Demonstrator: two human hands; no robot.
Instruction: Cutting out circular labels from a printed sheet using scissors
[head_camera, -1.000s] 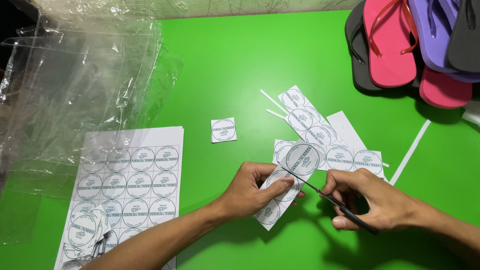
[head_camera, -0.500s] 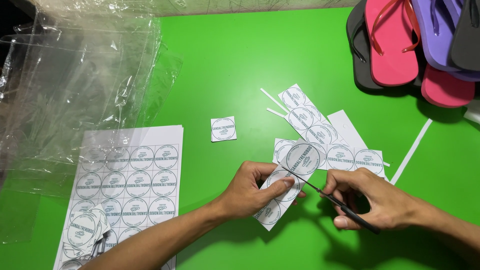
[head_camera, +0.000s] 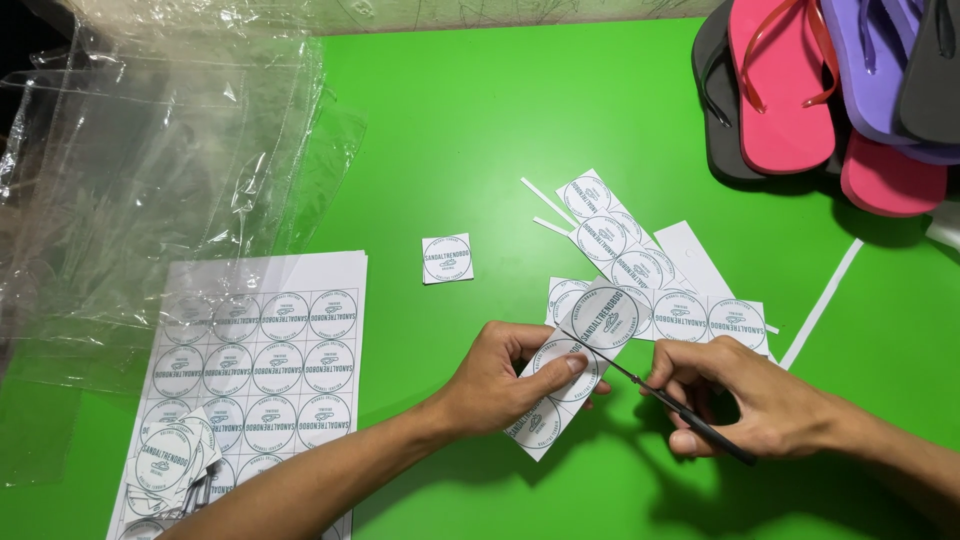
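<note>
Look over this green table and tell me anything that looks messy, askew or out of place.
Thin white paper offcuts lie scattered on the green table, and the cut label strips fan out crookedly. One cut square label sits alone. The clear plastic bags are heaped loosely, overlapping the printed label sheet. Nothing looks damaged or spilled.

The label strip (head_camera: 560, 385) and the sheet (head_camera: 255, 360) are matt white paper. The scissors (head_camera: 665, 400) look like dark metal. The bags (head_camera: 150, 170) are glossy clear plastic. The green surface (head_camera: 480, 130) is smooth, and the sandals (head_camera: 800, 90) look like matt foam.
</note>
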